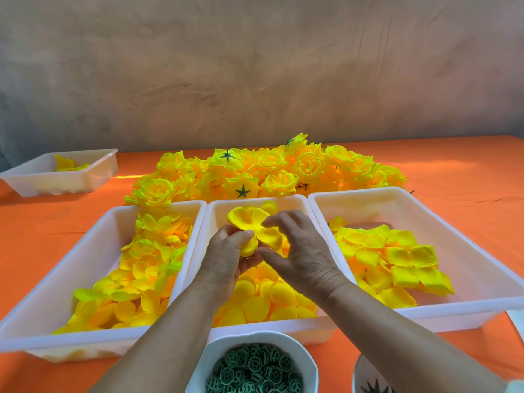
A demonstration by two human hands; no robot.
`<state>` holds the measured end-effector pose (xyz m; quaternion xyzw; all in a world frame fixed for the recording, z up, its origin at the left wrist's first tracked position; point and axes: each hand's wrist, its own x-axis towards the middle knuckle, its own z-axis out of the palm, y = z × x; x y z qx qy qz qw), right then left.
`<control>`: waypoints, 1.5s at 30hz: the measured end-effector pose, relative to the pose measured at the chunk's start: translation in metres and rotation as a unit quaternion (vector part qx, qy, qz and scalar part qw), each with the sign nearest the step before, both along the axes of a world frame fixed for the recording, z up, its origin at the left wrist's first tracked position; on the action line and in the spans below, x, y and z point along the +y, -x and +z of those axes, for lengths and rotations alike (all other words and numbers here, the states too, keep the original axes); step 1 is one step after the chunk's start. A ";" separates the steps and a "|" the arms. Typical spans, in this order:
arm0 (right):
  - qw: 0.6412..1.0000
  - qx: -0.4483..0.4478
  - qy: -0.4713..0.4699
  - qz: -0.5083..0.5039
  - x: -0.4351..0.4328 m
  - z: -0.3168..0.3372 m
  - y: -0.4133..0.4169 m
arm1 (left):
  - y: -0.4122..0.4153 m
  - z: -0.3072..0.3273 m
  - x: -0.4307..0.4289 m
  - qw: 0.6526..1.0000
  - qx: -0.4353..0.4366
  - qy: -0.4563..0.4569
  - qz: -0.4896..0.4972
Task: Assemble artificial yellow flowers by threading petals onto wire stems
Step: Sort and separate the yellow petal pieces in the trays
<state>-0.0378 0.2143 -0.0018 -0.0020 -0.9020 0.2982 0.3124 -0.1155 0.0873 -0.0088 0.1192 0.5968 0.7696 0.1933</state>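
The left hand is curled, and its thumb and fingers grip the lower lobe of the petal layer. What it holds underneath is hidden. The right hand pinches the same layer from the right, with the forefinger above and the thumb below. The layer stands just beyond both hands, over the far half of the middle tray, with its open face tilted toward the far edge. I judge that it must slide down toward the left palm, which is the nearer. No wire stem is visible.
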 end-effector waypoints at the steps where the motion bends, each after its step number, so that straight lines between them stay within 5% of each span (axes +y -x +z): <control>1: 0.999 -0.009 -0.029 0.017 -0.001 0.000 -0.001 | -0.001 0.001 0.000 1.000 -0.007 -0.011 -0.019; 12: 0.999 -0.025 -0.032 0.017 -0.004 0.003 -0.002 | 0.001 0.003 -0.006 0.989 -0.077 -0.102 -0.076; 45: 0.997 -0.017 0.069 0.004 0.001 0.003 0.001 | -0.002 0.002 -0.004 0.990 -0.053 -0.029 -0.129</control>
